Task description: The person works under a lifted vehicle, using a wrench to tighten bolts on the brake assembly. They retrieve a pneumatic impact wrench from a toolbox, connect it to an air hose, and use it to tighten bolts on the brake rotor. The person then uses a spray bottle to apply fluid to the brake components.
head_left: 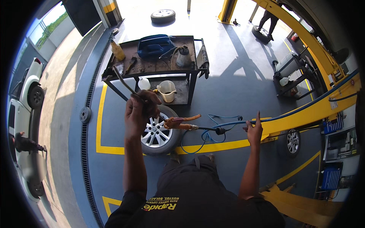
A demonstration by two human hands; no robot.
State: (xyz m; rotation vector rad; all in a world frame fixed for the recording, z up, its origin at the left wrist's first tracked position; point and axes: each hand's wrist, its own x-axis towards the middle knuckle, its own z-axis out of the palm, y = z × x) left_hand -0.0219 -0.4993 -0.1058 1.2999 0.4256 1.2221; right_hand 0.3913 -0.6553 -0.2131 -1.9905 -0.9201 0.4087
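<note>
My left hand (141,108) is closed around an air blow gun (178,123) with a long thin metal tube and a worn orange handle. The tube slants up and left past my fingers. From the handle's right end runs a dark coupling joined to a hose. My right hand (254,133) is out to the right, its fingers curled at the blue air hose (285,115) and its index finger pointing up. Below and beside my left hand, a wheel with a silver rim (156,133) lies on the floor. Slack loops of hose hang between my hands.
Ahead stands a black cart (152,70) with a blue bundle (155,46), a yellow bottle (117,51), a grey pump sprayer (184,57) and a bucket (166,91). Yellow lift arms (311,108) stretch across the right. People stand at far right and far left.
</note>
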